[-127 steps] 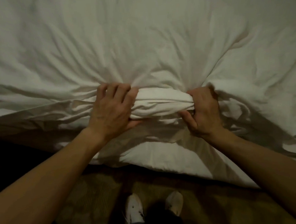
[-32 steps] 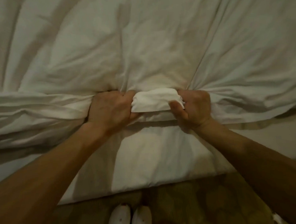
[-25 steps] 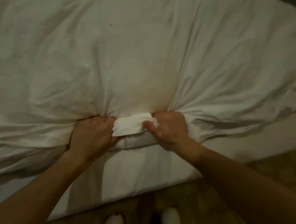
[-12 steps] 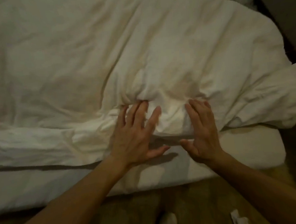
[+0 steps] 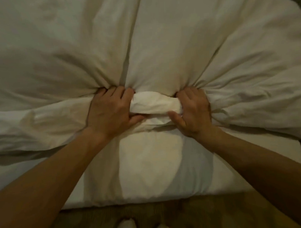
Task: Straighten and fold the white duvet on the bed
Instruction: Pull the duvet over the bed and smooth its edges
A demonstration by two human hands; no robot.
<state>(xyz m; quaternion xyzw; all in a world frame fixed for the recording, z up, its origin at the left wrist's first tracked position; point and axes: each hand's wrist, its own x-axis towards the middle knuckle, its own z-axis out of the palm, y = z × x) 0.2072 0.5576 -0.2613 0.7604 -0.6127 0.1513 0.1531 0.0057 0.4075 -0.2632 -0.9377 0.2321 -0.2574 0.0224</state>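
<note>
Both hands bunched the duvet's near edge.

The left hand [image 5: 109,110] and right hand [image 5: 194,111] each gripped the white duvet [image 5: 160,43], which covered the bed [image 5: 149,175]; a gathered roll lay taut between them.

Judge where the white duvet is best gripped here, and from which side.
Probably at the bunched near edge of the white duvet, from the foot side. The left hand and right hand already hold that roll, and creases fan out from it.
</note>
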